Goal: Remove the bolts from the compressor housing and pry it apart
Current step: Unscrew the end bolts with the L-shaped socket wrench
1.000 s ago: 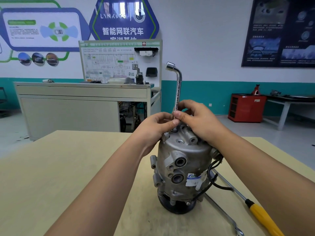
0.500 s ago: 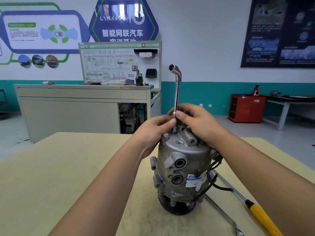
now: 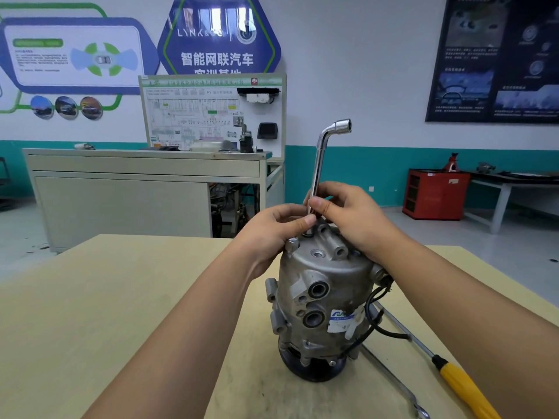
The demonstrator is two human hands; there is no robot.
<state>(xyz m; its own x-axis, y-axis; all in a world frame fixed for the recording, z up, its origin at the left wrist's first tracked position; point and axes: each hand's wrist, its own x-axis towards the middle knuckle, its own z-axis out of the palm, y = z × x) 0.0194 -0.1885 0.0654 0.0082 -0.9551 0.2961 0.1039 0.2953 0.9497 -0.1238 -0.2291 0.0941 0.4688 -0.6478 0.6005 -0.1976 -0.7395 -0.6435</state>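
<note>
Near the middle of the pale wooden table (image 3: 121,297), the grey cast-metal compressor housing (image 3: 320,285) stands upright on its black round base (image 3: 314,371), and both hands meet over the 12 o'clock edge of its top face. The left hand (image 3: 272,234) and the right hand (image 3: 354,219) sit close together, thumbs almost touching. Each pinches the lower shaft of the chrome L-shaped socket wrench (image 3: 317,164), which stands nearly upright with its lower end down on the housing. The bolt beneath it is hidden behind the fingers. What has changed is the wrench's heading. A second ago, and half a second ago too, its bent upper socket pointed toward about 9 o'clock; now it points toward 3 o'clock. That is roughly half a turn, while the housing has stayed where it stood and the pinch has stayed low on the shaft. A wrench twirled by fingertips rather than levered suggests this bolt is already broken loose and is being run out by hand, though how much thread remains cannot be told. The housing halves look closed, so prying has not begun. At 4 o'clock from the housing, the yellow-handled screwdriver (image 3: 459,385) and the slim steel spanner (image 3: 390,376) lie on the table, untouched.
</note>
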